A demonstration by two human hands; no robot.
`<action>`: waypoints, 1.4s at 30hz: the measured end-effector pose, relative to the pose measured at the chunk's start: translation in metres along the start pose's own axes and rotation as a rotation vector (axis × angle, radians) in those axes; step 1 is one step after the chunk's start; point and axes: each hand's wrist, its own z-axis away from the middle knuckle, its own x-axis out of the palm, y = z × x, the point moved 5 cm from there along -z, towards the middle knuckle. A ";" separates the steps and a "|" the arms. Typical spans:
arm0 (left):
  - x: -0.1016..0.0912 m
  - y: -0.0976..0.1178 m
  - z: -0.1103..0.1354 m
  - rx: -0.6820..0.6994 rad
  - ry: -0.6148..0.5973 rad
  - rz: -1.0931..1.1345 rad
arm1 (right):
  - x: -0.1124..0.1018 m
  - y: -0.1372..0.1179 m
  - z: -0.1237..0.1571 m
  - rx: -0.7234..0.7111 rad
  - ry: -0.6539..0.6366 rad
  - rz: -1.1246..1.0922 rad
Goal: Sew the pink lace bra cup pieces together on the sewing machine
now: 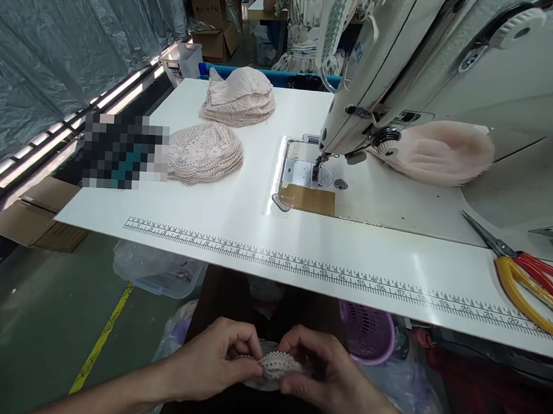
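Left hand and right hand close together below table edge, fingers pinched on small lace piece between them. Printed ruler scale along table edge, numerals running up past 22.

Lace piece between both hands, before table, below its edge.

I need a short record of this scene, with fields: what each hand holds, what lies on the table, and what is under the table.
left hand: left hand pinches the lace piece at its left end
right hand: right hand pinches the same piece at its right end
position: held low, in front of the table edge
on table: sewing machine, near lace stack, far lace stack, pink cups, scissors
table edge: ruler scale
under table: purple basket
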 end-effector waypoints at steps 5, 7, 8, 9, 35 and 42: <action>0.003 0.001 0.001 0.008 0.007 0.013 | 0.001 -0.006 -0.004 -0.089 0.015 0.053; 0.004 0.000 0.001 0.003 0.022 0.027 | 0.002 -0.008 -0.005 -0.124 0.026 0.081; 0.004 -0.001 0.001 -0.003 0.034 0.032 | 0.002 -0.009 -0.005 -0.137 0.027 0.094; 0.004 -0.001 0.001 -0.009 0.044 0.037 | 0.002 -0.010 -0.006 -0.147 0.026 0.104; 0.013 -0.003 -0.010 -0.045 -0.044 0.248 | 0.000 -0.004 -0.002 -0.056 0.002 0.169; 0.012 -0.006 -0.010 -0.009 -0.056 0.239 | 0.004 -0.009 -0.005 -0.172 0.009 0.091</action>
